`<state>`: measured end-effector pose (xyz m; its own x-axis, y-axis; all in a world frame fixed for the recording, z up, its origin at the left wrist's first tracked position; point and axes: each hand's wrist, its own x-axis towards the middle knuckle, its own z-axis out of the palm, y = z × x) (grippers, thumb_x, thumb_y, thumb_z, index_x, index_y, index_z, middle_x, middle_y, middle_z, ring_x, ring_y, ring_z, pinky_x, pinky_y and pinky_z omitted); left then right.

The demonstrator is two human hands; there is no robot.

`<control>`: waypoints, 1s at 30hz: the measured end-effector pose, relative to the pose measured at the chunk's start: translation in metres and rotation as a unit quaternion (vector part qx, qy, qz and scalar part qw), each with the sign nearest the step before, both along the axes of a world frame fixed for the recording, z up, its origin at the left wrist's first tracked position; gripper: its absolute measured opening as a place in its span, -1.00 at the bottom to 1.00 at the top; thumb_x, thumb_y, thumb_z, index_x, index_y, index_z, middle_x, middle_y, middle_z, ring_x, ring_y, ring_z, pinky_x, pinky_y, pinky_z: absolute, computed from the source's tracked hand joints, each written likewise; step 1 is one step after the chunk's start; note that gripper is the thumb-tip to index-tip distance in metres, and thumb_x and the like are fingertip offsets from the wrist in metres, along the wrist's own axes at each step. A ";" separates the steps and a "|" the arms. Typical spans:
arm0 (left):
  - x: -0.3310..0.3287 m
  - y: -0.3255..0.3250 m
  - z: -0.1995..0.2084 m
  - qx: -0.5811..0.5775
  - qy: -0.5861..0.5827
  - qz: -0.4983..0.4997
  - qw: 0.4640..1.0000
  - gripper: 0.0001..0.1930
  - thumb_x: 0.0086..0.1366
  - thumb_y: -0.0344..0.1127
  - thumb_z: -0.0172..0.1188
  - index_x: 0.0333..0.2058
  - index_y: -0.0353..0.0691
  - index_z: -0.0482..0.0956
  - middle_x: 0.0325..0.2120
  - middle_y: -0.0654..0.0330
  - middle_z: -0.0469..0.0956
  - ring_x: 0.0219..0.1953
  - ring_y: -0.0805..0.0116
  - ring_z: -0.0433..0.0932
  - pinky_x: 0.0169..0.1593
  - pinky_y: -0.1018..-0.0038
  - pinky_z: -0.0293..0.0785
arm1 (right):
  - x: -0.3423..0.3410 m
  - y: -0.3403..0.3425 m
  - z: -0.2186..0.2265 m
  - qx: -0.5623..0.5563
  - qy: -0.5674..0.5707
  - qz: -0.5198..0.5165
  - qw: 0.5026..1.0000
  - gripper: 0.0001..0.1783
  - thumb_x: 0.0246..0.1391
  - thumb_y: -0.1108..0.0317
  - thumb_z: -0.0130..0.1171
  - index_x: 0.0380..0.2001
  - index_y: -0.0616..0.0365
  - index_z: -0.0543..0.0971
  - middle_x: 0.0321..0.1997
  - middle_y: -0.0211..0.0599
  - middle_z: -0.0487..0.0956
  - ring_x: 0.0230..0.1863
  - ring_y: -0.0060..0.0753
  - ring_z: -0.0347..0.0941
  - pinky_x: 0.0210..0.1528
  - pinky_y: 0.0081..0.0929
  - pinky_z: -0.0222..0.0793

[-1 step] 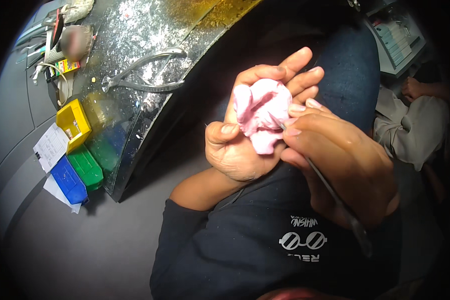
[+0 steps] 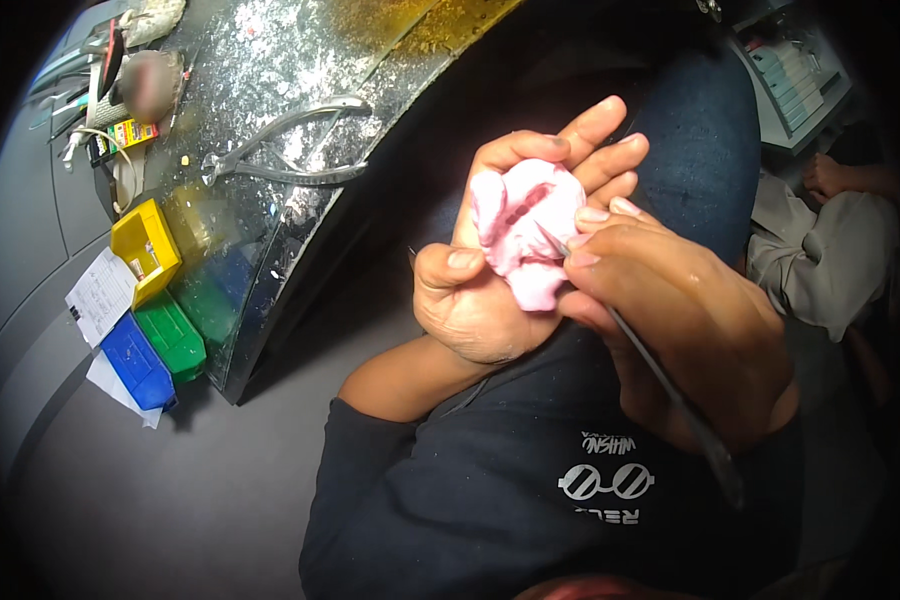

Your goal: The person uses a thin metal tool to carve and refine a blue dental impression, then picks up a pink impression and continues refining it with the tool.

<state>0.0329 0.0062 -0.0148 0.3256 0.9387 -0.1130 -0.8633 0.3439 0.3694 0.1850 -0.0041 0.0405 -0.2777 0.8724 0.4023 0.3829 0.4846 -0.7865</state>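
Note:
A pink, lumpy moulded piece (image 2: pixel 553 205) with a groove and small dents in its surface rests in my left hand (image 2: pixel 485 315). The palm is turned up, with the thumb and index finger curled against the piece and the other fingers reaching out behind it. My right hand (image 2: pixel 705 305) pinches a slim metal carving tool (image 2: pixel 660 375) near its tip. That tip touches the right side of the pink piece, while the wider dark end points down to the lower right. Fingertips of my right hand lie close against the piece and hide part of its edge.
Metal pliers (image 2: pixel 315 178) lie on the scuffed workbench (image 2: pixel 205 115), whose dark edge runs left of my hands. Yellow (image 2: pixel 160 232), green (image 2: pixel 178 342) and blue (image 2: pixel 135 368) bins hang at its near corner beside a paper sheet (image 2: pixel 100 295). Another person's legs (image 2: pixel 805 250) are at right.
The pink piece has tilted slightly in my left hand, so its groove and dents show more. My right hand and the carving tool stay nearly in place.

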 end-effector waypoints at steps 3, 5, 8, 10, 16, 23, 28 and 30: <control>0.005 0.000 -0.007 -0.011 0.001 0.015 1.000 -0.30 -0.01 -0.12 0.25 0.13 -0.26 0.34 0.38 -0.40 0.05 0.40 -0.23 0.20 0.43 0.04 0.18 | 0.000 0.006 -0.018 0.042 0.044 -0.009 0.998 -0.79 0.12 0.49 0.36 -0.25 0.45 0.61 -0.29 0.04 0.68 -0.23 -0.07 0.71 -0.10 -0.29 0.69; 0.004 -0.001 -0.009 -0.011 0.019 0.026 0.999 -0.29 0.00 -0.11 0.26 0.13 -0.25 0.33 0.39 -0.39 0.04 0.40 -0.23 0.19 0.44 0.05 0.17 | 0.008 0.011 -0.006 0.002 0.019 0.017 1.000 -0.80 0.12 0.51 0.35 -0.25 0.45 0.61 -0.29 0.04 0.69 -0.23 -0.08 0.71 -0.13 -0.30 0.69; 0.004 0.000 -0.012 0.005 0.046 0.032 0.998 -0.28 0.02 -0.08 0.26 0.15 -0.22 0.29 0.40 -0.38 0.02 0.42 -0.22 0.16 0.46 0.08 0.11 | 0.010 0.013 -0.004 -0.059 -0.021 0.046 0.997 -0.81 0.12 0.52 0.35 -0.24 0.44 0.61 -0.31 0.02 0.69 -0.23 -0.08 0.71 -0.12 -0.28 0.69; 0.004 0.000 -0.013 0.019 0.056 0.034 0.998 -0.27 0.03 -0.06 0.26 0.16 -0.20 0.27 0.41 -0.37 0.01 0.44 -0.21 0.13 0.47 0.09 0.08 | 0.010 0.013 -0.010 -0.027 -0.020 0.047 0.998 -0.80 0.12 0.51 0.34 -0.24 0.43 0.61 -0.31 0.01 0.68 -0.22 -0.07 0.71 -0.10 -0.27 0.69; 0.002 0.000 -0.012 0.050 0.111 0.037 0.992 -0.27 0.08 0.01 0.27 0.18 -0.13 0.23 0.43 -0.34 -0.02 0.46 -0.20 0.07 0.51 0.06 -0.10 | 0.011 0.018 -0.021 0.042 -0.025 0.066 0.997 -0.80 0.13 0.47 0.34 -0.25 0.39 0.60 -0.31 -0.04 0.69 -0.19 -0.04 0.71 -0.06 -0.25 0.69; 0.001 -0.003 -0.010 0.051 0.125 0.032 0.990 -0.27 0.10 0.03 0.28 0.18 -0.11 0.22 0.43 -0.32 -0.01 0.48 -0.19 0.04 0.51 0.05 -0.12 | 0.008 0.017 -0.020 0.058 -0.025 0.061 0.996 -0.81 0.13 0.45 0.35 -0.25 0.34 0.61 -0.29 -0.09 0.70 -0.20 -0.05 0.71 -0.09 -0.25 0.69; 0.000 -0.004 -0.009 0.047 0.129 0.024 0.990 -0.26 0.12 0.04 0.29 0.20 -0.12 0.20 0.43 -0.32 -0.02 0.48 -0.18 0.03 0.51 0.05 -0.10 | 0.008 0.013 -0.019 0.053 -0.029 0.053 0.997 -0.81 0.13 0.46 0.33 -0.25 0.37 0.60 -0.30 -0.06 0.69 -0.21 -0.04 0.71 -0.11 -0.24 0.69; 0.001 -0.004 -0.010 0.052 0.124 0.021 0.991 -0.25 0.13 0.05 0.28 0.21 -0.13 0.19 0.43 -0.31 -0.01 0.48 -0.18 0.03 0.51 0.05 -0.10 | 0.006 0.008 -0.015 0.006 -0.017 0.042 0.999 -0.81 0.14 0.46 0.33 -0.24 0.38 0.60 -0.31 -0.04 0.69 -0.21 -0.03 0.71 -0.12 -0.23 0.69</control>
<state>0.0342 0.0024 -0.0249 0.2607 0.9615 -0.0866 -0.7540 0.2588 0.6037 0.1912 0.0040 0.0251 -0.3633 0.8407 0.4015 0.3660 0.5251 -0.7683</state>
